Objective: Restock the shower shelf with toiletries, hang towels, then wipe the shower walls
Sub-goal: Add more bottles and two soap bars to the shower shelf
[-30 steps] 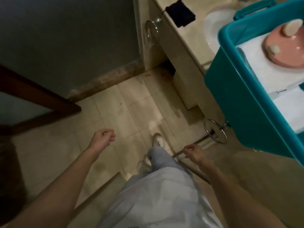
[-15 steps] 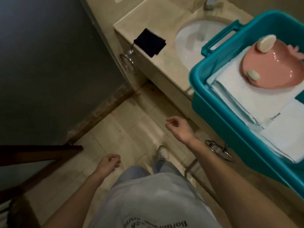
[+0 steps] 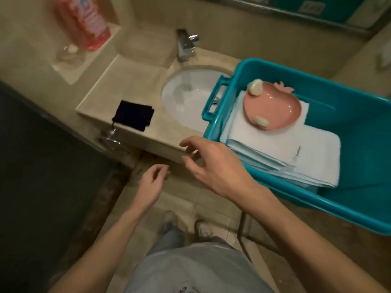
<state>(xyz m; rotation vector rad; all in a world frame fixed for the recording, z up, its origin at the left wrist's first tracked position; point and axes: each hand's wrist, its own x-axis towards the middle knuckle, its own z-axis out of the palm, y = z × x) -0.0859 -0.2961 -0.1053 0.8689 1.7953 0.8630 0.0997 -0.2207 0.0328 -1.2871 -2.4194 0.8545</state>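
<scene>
A teal plastic bin (image 3: 349, 115) rests on the vanity at the right, partly over the sink. Inside it lie folded white towels (image 3: 275, 144) with a pink dish (image 3: 275, 108) on top that carries two small pale soaps (image 3: 256, 87). A dark folded cloth (image 3: 133, 117) lies at the counter's front edge. My right hand (image 3: 211, 166) hovers with spread, relaxed fingers just left of the bin's near corner, holding nothing. My left hand (image 3: 151, 182) hangs lower over the floor, fingers loosely curled and empty.
A chrome faucet (image 3: 186, 45) stands behind the white sink (image 3: 186, 100). A blurred pink bottle (image 3: 84, 20) and a clear item (image 3: 67, 52) sit on a shelf at the back left. A chrome towel ring (image 3: 110, 138) hangs below the counter. A dark wall fills the left side.
The view has lifted from the floor to the vanity. My right hand rose toward the bin's near corner and its fingers spread. My left hand came up a little.
</scene>
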